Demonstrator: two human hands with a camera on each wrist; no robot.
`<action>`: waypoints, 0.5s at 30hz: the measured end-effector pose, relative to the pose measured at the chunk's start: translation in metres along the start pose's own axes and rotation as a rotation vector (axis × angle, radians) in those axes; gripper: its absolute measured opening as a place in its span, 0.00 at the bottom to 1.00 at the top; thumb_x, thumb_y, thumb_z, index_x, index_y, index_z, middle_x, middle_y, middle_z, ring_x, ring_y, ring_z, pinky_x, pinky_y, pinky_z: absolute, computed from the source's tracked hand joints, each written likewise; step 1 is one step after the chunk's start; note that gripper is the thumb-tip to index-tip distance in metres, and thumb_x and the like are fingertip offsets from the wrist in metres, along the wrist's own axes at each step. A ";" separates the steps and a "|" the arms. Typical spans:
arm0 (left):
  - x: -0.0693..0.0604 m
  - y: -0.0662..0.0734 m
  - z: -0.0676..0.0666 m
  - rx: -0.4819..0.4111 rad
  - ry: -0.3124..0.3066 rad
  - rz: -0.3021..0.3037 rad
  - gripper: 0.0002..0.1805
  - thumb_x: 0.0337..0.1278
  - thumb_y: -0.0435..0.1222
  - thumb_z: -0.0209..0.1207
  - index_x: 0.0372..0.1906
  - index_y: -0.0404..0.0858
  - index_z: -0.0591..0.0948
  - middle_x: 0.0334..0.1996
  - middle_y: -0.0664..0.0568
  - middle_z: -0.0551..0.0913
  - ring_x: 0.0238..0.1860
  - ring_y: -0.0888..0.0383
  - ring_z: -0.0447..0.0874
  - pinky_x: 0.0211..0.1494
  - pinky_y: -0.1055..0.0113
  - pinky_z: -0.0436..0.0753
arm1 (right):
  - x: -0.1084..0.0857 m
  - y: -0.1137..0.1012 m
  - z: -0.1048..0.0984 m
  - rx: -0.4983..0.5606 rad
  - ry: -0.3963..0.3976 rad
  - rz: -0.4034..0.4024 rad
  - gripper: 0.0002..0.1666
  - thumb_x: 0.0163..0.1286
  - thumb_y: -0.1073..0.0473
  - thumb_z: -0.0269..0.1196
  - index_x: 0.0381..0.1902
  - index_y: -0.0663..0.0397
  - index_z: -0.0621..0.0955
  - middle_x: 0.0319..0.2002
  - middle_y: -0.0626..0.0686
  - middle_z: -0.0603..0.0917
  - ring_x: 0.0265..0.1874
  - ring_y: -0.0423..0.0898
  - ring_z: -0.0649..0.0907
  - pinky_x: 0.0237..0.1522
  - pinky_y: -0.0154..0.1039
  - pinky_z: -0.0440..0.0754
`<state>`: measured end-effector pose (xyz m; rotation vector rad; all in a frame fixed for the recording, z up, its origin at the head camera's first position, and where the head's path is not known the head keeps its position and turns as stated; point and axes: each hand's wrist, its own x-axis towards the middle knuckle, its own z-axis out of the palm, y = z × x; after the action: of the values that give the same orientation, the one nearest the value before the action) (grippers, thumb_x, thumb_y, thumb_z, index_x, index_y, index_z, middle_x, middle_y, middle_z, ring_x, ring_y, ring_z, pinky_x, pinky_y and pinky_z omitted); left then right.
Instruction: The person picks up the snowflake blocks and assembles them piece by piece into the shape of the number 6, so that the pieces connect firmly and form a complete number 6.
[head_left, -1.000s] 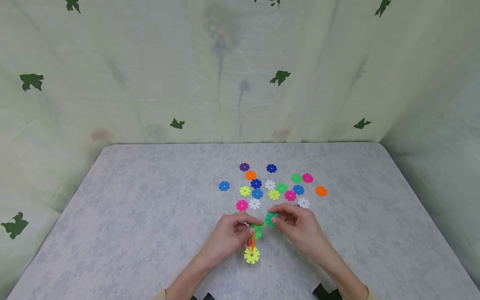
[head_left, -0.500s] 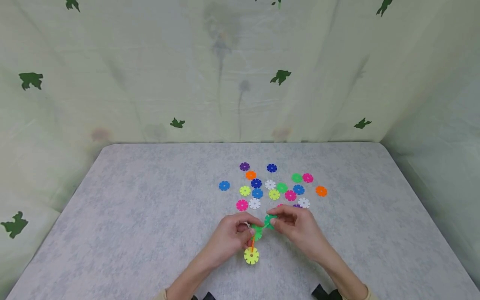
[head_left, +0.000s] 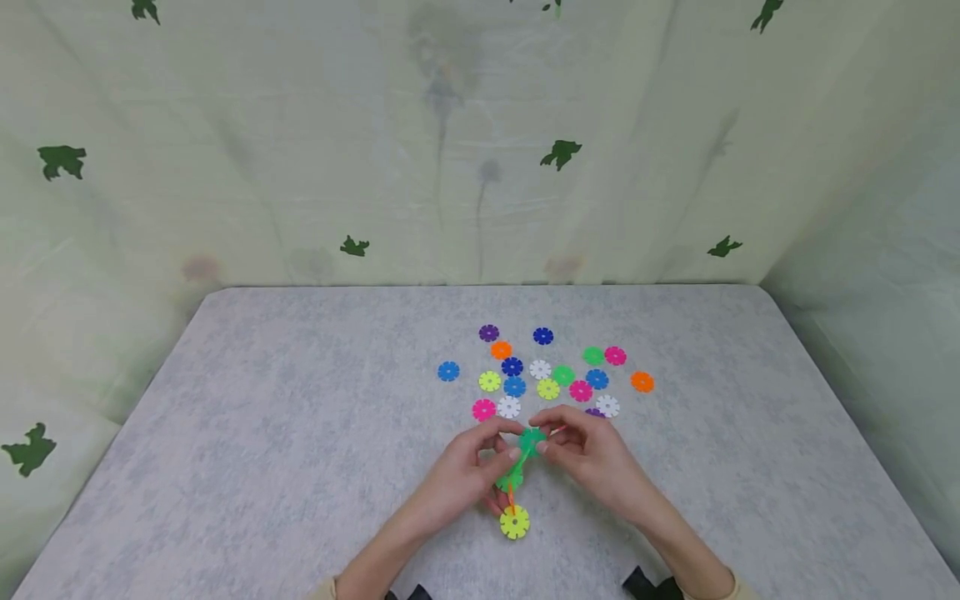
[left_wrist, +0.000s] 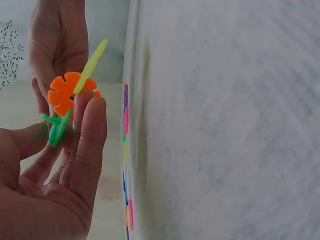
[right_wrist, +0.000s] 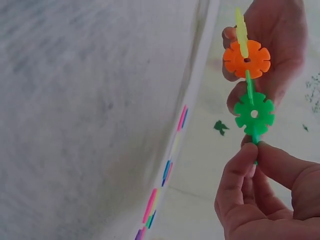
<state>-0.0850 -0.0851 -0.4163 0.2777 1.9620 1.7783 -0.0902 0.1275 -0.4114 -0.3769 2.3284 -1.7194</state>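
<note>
A chain of slotted discs hangs between the hands above the table: a yellow disc (head_left: pixel 514 522) at the low end, an orange disc (right_wrist: pixel 247 59), then green discs (right_wrist: pixel 254 114) joined at angles. The left hand (head_left: pixel 467 477) grips the chain's middle; in the left wrist view its thumb lies by the green pieces (left_wrist: pixel 59 131) and its fingertips by the orange disc (left_wrist: pixel 65 94). The right hand (head_left: pixel 597 454) pinches the green end between thumb and forefinger, seen clearly in the right wrist view (right_wrist: pixel 270 195). Fingers partly cover the joints.
Loose discs in pink (head_left: pixel 483 410), white (head_left: pixel 508 407), blue (head_left: pixel 448 371), orange (head_left: pixel 642 382) and other colours lie flat beyond the hands on the grey table (head_left: pixel 300 417). Behind it hangs a pale curtain (head_left: pixel 300 125) with green leaf shapes.
The green end and right fingertips have moved left, closer to the left hand. The left fingers have shifted their hold, and the yellow disc has swung slightly right and down.
</note>
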 end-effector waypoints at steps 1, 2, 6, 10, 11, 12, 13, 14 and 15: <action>0.000 0.000 0.000 0.000 -0.003 0.004 0.14 0.69 0.39 0.58 0.56 0.44 0.78 0.33 0.43 0.75 0.20 0.46 0.83 0.27 0.51 0.85 | 0.000 0.000 0.001 0.010 -0.006 0.005 0.16 0.66 0.70 0.65 0.50 0.54 0.82 0.43 0.53 0.82 0.38 0.53 0.82 0.41 0.37 0.84; 0.000 0.000 0.000 -0.001 -0.005 0.008 0.14 0.69 0.39 0.58 0.55 0.44 0.79 0.32 0.43 0.75 0.21 0.46 0.82 0.27 0.50 0.85 | 0.000 -0.001 0.002 0.024 -0.013 0.009 0.15 0.66 0.70 0.65 0.49 0.54 0.82 0.43 0.54 0.82 0.38 0.54 0.82 0.41 0.37 0.84; 0.001 0.000 0.000 0.007 0.014 0.020 0.10 0.67 0.39 0.60 0.49 0.40 0.81 0.29 0.45 0.77 0.22 0.49 0.81 0.29 0.51 0.85 | -0.002 -0.002 0.003 0.071 -0.037 0.014 0.15 0.66 0.70 0.64 0.50 0.56 0.81 0.45 0.56 0.81 0.40 0.58 0.83 0.43 0.37 0.84; 0.002 0.000 -0.002 -0.006 0.052 0.001 0.10 0.67 0.38 0.60 0.45 0.35 0.82 0.30 0.45 0.83 0.22 0.50 0.81 0.29 0.54 0.85 | -0.002 -0.001 0.001 0.051 -0.034 0.017 0.17 0.67 0.70 0.64 0.53 0.59 0.80 0.47 0.56 0.82 0.43 0.55 0.83 0.45 0.36 0.83; 0.002 0.000 -0.002 -0.013 0.063 -0.005 0.10 0.67 0.37 0.60 0.45 0.34 0.82 0.30 0.46 0.83 0.22 0.49 0.81 0.28 0.55 0.85 | -0.001 0.000 -0.001 0.036 -0.030 0.018 0.17 0.66 0.70 0.64 0.53 0.60 0.80 0.47 0.56 0.82 0.43 0.54 0.83 0.45 0.36 0.83; 0.002 0.000 -0.003 -0.017 0.077 -0.012 0.11 0.66 0.37 0.61 0.45 0.33 0.82 0.29 0.45 0.84 0.21 0.49 0.81 0.28 0.56 0.85 | -0.001 0.000 -0.003 0.020 -0.024 0.019 0.18 0.66 0.70 0.64 0.54 0.59 0.80 0.48 0.56 0.82 0.43 0.52 0.83 0.45 0.36 0.83; 0.002 0.000 -0.003 -0.023 0.091 -0.015 0.11 0.66 0.37 0.61 0.45 0.33 0.82 0.30 0.46 0.84 0.21 0.50 0.80 0.28 0.57 0.84 | -0.001 0.001 -0.005 0.003 -0.017 0.022 0.18 0.66 0.69 0.64 0.54 0.59 0.80 0.48 0.56 0.83 0.43 0.51 0.83 0.45 0.36 0.83; 0.002 0.000 -0.003 -0.022 0.107 -0.020 0.12 0.65 0.38 0.62 0.46 0.33 0.82 0.30 0.46 0.84 0.20 0.51 0.79 0.28 0.59 0.84 | 0.000 0.002 -0.008 -0.014 -0.010 0.026 0.18 0.66 0.69 0.65 0.54 0.59 0.80 0.49 0.56 0.83 0.44 0.50 0.83 0.45 0.35 0.83; 0.002 0.000 -0.004 -0.025 0.121 -0.023 0.12 0.64 0.38 0.62 0.46 0.33 0.82 0.31 0.46 0.84 0.21 0.52 0.79 0.27 0.61 0.83 | 0.000 0.003 -0.011 -0.028 -0.006 0.032 0.18 0.66 0.69 0.65 0.54 0.58 0.80 0.49 0.56 0.83 0.44 0.49 0.83 0.45 0.35 0.83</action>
<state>-0.0887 -0.0874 -0.4170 0.1419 2.0149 1.8425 -0.0936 0.1379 -0.4111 -0.3474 2.3430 -1.6704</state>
